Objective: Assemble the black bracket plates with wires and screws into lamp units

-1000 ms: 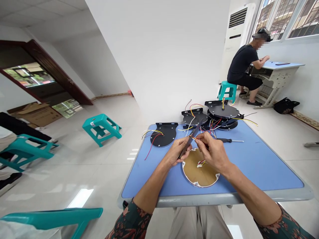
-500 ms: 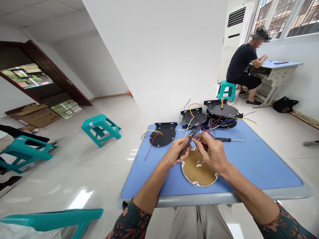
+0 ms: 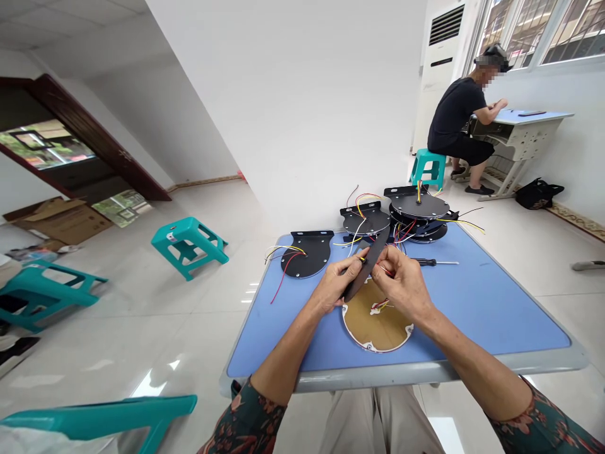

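Note:
My left hand (image 3: 332,285) grips a thin black plate (image 3: 367,270) by its edge. The plate stands tilted, nearly edge-on, above a round tan disc (image 3: 378,331) with a white rim, which lies on the blue table near me. At the plate's right face my right hand (image 3: 403,280) is closed in a pinch on thin wires (image 3: 387,272), red and white among them. More short coloured wires rise from a white connector (image 3: 377,309) at the disc's middle. The fingertips partly hide the wires, so how they pass the plate cannot be made out.
A black plate with wires (image 3: 307,255) lies at the table's back left. Stacked black discs (image 3: 420,205) and another wired disc (image 3: 365,221) stand behind my hands. A screwdriver (image 3: 432,261) lies to the right. A person (image 3: 456,113) sits at another desk (image 3: 536,123).
The black plate has turned so that more of its flat face shows. My right fingers have shifted slightly along the wires beside it. The camera view has moved a little.

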